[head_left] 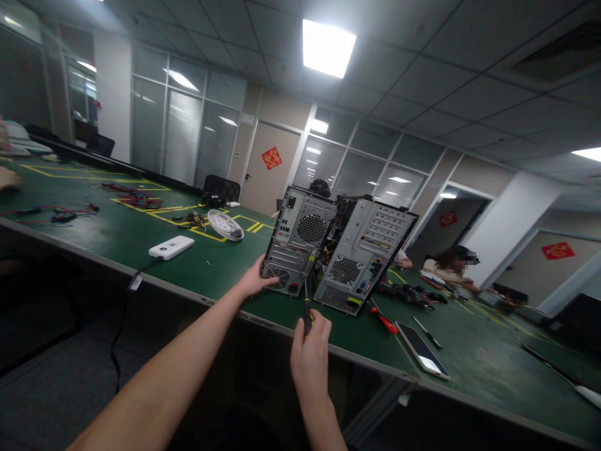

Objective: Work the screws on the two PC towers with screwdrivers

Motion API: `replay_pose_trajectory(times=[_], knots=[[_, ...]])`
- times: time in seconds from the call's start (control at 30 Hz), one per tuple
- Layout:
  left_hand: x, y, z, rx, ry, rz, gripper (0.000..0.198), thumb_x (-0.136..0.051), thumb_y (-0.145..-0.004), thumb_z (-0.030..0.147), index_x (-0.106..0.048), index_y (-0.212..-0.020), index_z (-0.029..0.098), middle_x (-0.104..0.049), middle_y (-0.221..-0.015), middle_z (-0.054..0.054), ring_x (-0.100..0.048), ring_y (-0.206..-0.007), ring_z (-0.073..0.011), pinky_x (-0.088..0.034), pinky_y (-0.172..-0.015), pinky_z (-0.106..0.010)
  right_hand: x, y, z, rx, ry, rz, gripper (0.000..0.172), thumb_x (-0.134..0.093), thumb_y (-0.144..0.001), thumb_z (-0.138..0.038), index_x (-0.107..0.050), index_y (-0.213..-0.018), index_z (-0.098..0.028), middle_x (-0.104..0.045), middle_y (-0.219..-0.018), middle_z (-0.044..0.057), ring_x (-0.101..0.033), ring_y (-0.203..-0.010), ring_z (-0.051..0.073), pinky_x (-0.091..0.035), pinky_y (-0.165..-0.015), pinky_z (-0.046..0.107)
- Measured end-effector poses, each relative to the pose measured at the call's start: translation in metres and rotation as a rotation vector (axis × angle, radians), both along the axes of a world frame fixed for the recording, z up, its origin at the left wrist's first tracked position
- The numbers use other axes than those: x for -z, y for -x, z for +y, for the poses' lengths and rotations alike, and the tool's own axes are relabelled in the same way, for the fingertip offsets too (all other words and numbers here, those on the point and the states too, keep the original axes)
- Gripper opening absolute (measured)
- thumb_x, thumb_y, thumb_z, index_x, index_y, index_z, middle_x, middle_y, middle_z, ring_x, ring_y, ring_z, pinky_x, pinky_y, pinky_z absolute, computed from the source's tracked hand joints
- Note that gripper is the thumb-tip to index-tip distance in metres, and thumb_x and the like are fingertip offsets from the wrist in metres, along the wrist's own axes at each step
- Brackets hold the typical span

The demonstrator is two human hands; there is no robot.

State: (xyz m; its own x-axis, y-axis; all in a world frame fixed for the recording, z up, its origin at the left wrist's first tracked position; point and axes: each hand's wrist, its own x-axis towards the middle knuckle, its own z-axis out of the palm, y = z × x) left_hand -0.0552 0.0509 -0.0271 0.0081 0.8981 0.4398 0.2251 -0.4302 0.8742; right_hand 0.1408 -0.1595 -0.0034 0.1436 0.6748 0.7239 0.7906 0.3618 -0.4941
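Note:
Two desktop computer cases stand side by side on the green table, their rear panels facing me. My left hand (254,280) grips the lower left edge of the left computer case (288,254), thumb lying over the back by the fan grille and the other fingers hidden behind the side. In my right hand (312,347) is a screwdriver (307,310) with a dark and yellow handle, its shaft pointing up toward that case's lower right edge. Whether the tip touches a screw is too small to tell. The right computer case (345,272) is tilted slightly, untouched by either hand.
Right of the cases lie a red-handled screwdriver (385,321), a phone (422,351) and a thin pen-like tool (427,332). Leftward are a white power bank (171,247) with a cable, a white round dish (225,225) and loose wires (134,195). A person (448,266) sits across the table.

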Motion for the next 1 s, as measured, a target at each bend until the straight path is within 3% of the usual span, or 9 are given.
replay_pose_trajectory(times=[0.43,0.73,0.9,1.0], knots=[[-0.008,0.000,-0.009,-0.009,0.038,0.038,0.109,-0.089,-0.067,0.050,-0.038,-0.159,0.021,-0.062,-0.148,-0.016,-0.059,-0.136,-0.0346,-0.042,-0.119,-0.050,0.001,0.000,0.001,-0.002,0.022,0.022,0.034,-0.035,-0.109,-0.040,-0.054,-0.129,-0.019,-0.056,-0.119,0.015,-0.064,-0.106,0.030,-0.054,-0.089,0.044],[-0.012,-0.001,-0.013,0.016,0.015,0.033,0.104,-0.087,-0.069,0.048,-0.040,-0.157,0.019,-0.063,-0.146,-0.016,-0.061,-0.134,-0.0332,-0.043,-0.118,-0.048,0.002,0.001,0.003,0.011,-0.020,0.041,0.028,-0.038,-0.108,-0.036,-0.059,-0.117,-0.020,-0.048,-0.121,0.015,-0.063,-0.103,0.028,-0.053,-0.093,0.045],[-0.010,-0.001,-0.012,0.020,0.016,0.030,0.103,-0.087,-0.069,0.049,-0.041,-0.156,0.020,-0.063,-0.146,-0.015,-0.061,-0.134,-0.0330,-0.043,-0.118,-0.048,0.001,0.002,0.001,-0.029,-0.022,0.062,0.019,-0.048,-0.101,-0.028,-0.058,-0.114,-0.020,-0.047,-0.121,0.014,-0.062,-0.107,0.028,-0.054,-0.093,0.045],[-0.010,-0.001,-0.011,0.012,0.019,0.040,0.104,-0.088,-0.069,0.049,-0.040,-0.157,0.021,-0.064,-0.146,-0.015,-0.061,-0.134,-0.0330,-0.043,-0.117,-0.048,0.001,0.003,0.000,-0.041,-0.021,0.073,0.023,-0.048,-0.095,-0.020,-0.058,-0.116,-0.020,-0.047,-0.121,0.014,-0.061,-0.107,0.028,-0.054,-0.093,0.045]])
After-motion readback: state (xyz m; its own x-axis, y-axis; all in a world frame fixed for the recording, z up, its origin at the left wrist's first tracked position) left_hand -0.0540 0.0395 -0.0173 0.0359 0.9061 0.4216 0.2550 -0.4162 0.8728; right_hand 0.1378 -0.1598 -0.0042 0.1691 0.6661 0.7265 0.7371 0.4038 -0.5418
